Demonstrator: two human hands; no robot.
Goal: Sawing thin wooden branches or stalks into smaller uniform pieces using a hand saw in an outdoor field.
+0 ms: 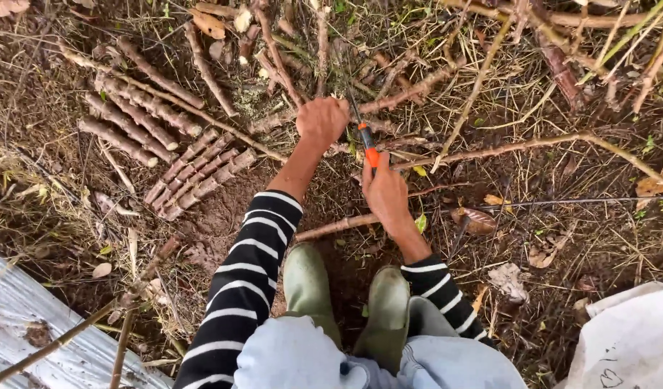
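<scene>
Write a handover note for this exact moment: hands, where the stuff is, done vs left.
Left hand: gripping a long stem in the tangle.
Right hand: closed on an orange-handled saw, blade at that stem beside the left hand.
Done: cut stem pieces lie in rows on the soil to the left.
Left: the held stem is still uncut, and more long stems lie to the right.

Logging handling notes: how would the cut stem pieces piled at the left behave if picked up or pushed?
The cut stem pieces look woody and straight, so probably stiff. Being round, they might roll, though their knobbly bark and the rough soil should limit that. Short and thin, likely light.
</scene>
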